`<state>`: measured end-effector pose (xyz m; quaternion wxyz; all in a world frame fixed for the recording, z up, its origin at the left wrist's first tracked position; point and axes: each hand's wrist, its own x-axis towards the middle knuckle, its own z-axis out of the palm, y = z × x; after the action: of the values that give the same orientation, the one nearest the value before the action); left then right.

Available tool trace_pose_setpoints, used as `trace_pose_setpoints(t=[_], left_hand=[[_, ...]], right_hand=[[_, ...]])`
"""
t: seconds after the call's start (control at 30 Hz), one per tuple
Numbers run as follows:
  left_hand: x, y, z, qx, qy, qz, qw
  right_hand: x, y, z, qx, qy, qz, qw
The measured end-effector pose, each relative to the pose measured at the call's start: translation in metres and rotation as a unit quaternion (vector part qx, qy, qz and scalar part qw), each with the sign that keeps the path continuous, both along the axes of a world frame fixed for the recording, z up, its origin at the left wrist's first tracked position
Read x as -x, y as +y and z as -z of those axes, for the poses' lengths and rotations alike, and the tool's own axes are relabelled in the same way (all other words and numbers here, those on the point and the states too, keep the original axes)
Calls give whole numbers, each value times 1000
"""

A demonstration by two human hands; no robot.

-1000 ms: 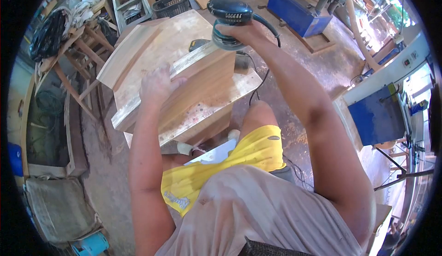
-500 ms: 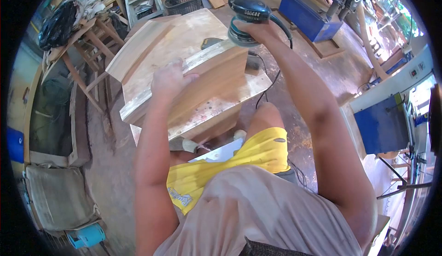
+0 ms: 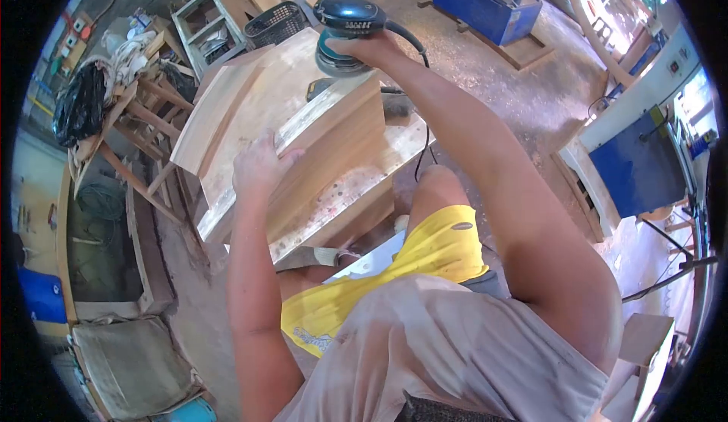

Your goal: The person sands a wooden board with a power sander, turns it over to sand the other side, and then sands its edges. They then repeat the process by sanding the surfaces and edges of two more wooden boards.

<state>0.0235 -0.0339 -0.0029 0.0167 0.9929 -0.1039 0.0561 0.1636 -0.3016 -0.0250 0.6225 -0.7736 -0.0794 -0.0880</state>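
Two hands were at work with one power sander (image 3: 349, 14) and one thick wooden board (image 3: 330, 145). The right hand (image 3: 370, 49) was clamped round the sander's smooth, rounded body, whose disc-shaped base was at the far right end of the board's whitened, straight upper edge. The left hand (image 3: 260, 167) was clamped over that edge nearer its left end, thumb towards the brown-grained face. The board crossed the pale surface (image 3: 356, 191), its specked near edge showing in front. A second wooden piece (image 3: 226, 111), long and angled, lay along the surface's left edge. One yellow-and-black tool (image 3: 319, 87) showed partly behind the board.
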Motion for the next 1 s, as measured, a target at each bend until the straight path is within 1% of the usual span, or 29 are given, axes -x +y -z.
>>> trace_pose_setpoints(t=[0.03, 0.07, 0.13, 0.17, 0.2, 0.27, 0.3, 0.33, 0.4, 0.47, 0.5, 0.53, 0.6, 0.67, 0.7, 0.73, 0.8, 0.83, 0.87, 0.93, 0.97, 1.0], left_hand=[[-1, 1, 1, -5, -4, 2, 1000], [-2, 2, 4, -9, -12, 0, 1000], [-4, 3, 5, -16, -18, 0, 1000], [-4, 3, 5, -13, -26, 5, 1000], [0, 2, 6, -12, -31, 10, 999], [2, 0, 4, -17, -18, 7, 1000], [0, -1, 1, -18, -11, 2, 1000], [0, 0, 2, -21, -12, 3, 1000], [0, 0, 5, -13, -34, 10, 999], [2, -4, 5, -17, -23, -2, 1000], [4, -5, 3, -25, -19, -15, 999], [3, -5, 4, -25, -21, -15, 999], [2, -1, 6, -17, -30, -5, 999], [2, 0, 6, -17, -36, -1, 999], [2, -1, 7, -14, -39, 3, 999], [4, -2, 8, -13, -36, 3, 999], [1, -2, 6, -33, -22, -8, 999], [-1, -1, 7, -34, -27, -7, 999], [0, 2, 11, -33, -41, -1, 999], [-1, 0, 8, -32, -56, 6, 998], [0, -2, 7, -26, -37, -8, 999], [3, -3, 6, -22, -16, -20, 999]], right_hand=[[-3, 0, -7, -10, 47, -4, 999], [-1, 1, -9, -14, 44, -2, 999], [17, 8, -10, -13, -51, -25, 998], [19, 8, -13, 44, -63, -9, 997], [18, 7, -14, 42, -57, -9, 997], [12, 2, -24, 42, 44, -54, 997], [18, 1, -30, 15, 52, -66, 996], [21, 4, -26, 12, 52, -65, 996], [22, 5, -16, 56, -35, -46, 997], [19, 5, -10, 39, -31, -44, 998], [16, 3, -15, 28, 0, -61, 998], [13, 2, -21, 18, 27, -79, 996], [12, 3, -19, 25, 30, -71, 997], [6, 5, -2, 0, -50, -75, 996], [8, 3, -5, 22, -64, -77, 995], [11, 0, -8, 22, -62, -77, 995], [10, -5, -21, 38, 42, -67, 996], [16, -5, -26, 30, 51, -55, 997], [16, -6, -24, 29, 48, -54, 997], [11, -5, -10, 56, -78, -54, 994], [3, -6, -5, 87, -70, -45, 993], [7, -7, -5, 85, -66, -44, 993]])
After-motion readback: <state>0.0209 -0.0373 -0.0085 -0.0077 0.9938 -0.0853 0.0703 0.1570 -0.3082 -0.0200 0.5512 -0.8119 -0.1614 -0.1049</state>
